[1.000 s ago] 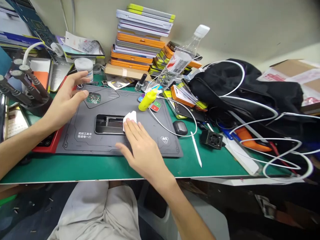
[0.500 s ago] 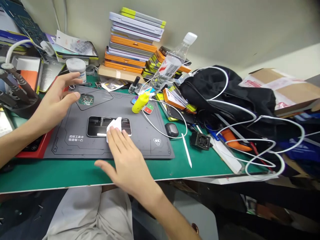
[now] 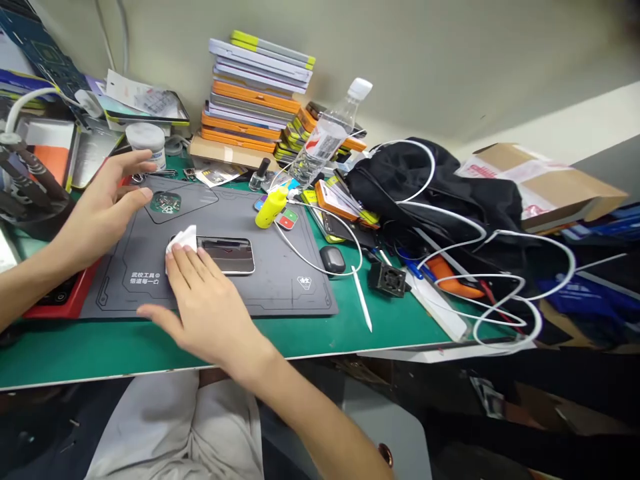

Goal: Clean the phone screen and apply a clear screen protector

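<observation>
A phone [image 3: 227, 255] lies flat, its dark glossy side up, on a grey mat [image 3: 280, 287]. My right hand [image 3: 205, 300] presses a folded white cloth [image 3: 184, 237] onto the phone's left end, its fingers stretched over the cloth and the thumb held apart. The hand hides that end of the phone. My left hand [image 3: 107, 200] hovers over the mat's left side, fingers apart and holding nothing, close to a small green circuit board [image 3: 166, 203]. A yellow bottle [image 3: 271, 208] stands on the mat behind the phone.
Stacked flat boxes [image 3: 255, 100] and a clear bottle [image 3: 327, 137] stand at the back. On the right are a black bag [image 3: 440, 193], looped white cables, a small fan [image 3: 387, 279] and a white stylus [image 3: 362, 300]. A tool holder [image 3: 37, 207] stands at the left.
My right hand has slid left along the phone with the cloth, uncovering the phone's right end. My left hand remains open in nearly the same place. The view has shifted slightly.
</observation>
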A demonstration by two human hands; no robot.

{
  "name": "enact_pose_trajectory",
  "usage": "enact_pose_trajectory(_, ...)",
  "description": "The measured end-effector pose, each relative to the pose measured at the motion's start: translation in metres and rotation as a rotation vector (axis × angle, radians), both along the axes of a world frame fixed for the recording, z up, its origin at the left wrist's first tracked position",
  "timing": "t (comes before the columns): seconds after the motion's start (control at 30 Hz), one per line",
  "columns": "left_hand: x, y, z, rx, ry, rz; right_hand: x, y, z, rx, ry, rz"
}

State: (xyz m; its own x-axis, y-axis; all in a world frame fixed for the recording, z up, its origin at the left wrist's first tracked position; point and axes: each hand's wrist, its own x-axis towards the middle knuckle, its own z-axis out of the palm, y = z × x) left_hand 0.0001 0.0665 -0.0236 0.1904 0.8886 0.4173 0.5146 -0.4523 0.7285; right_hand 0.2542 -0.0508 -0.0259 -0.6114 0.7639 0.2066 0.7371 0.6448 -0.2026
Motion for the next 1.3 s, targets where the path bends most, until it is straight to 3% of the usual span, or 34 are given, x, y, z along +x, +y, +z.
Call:
enact_pose_trajectory(0.13, 0.002, -0.002, 0.002, 0.01, 0.009, -0.012, -0.008, 0.016, 0.003, -0.021, -0.002, -0.012)
enact_pose_trajectory(0.33, -0.003, -0.003, 0.0, 0.015, 0.111, 0.022, 0.004, -0.002, -0.002, 0.046, 0.009, 0.093)
enact_pose_trajectory(0.5, -0.013, 0.003, -0.007, -0.009, 0.234, 0.055, 0.0, 0.008, 0.0, 0.038, -0.019, 0.052)
enact_pose_trajectory(0.6, -0.014, 0.004, -0.009, -0.023, 0.28, 0.053, 0.011, -0.001, -0.01, 0.096, 0.062, 0.093)
enact_pose_trajectory(0.67, -0.014, 0.002, -0.01, -0.025, 0.308, 0.049, 0.032, -0.009, -0.021, 0.13, 0.137, 0.095)
enact_pose_trajectory(0.8, -0.013, -0.001, -0.01, -0.031, 0.344, 0.049, 0.095, -0.004, -0.04, 0.133, 0.289, -0.046)
enact_pose_trajectory(0.97, -0.011, -0.002, -0.009, -0.005, 0.469, 0.075, 0.151, 0.017, -0.046, 0.255, 0.518, -0.082)
enact_pose_trajectory(1.17, -0.009, -0.001, -0.002, -0.008, 0.717, 0.209, 0.161, 0.031, -0.049, 0.393, 0.656, -0.405)
enact_pose_trajectory(1.3, -0.008, 0.006, 0.005, -0.026, 0.805, 0.226, 0.155, 0.031, -0.053, 0.39, 0.578, -0.44)
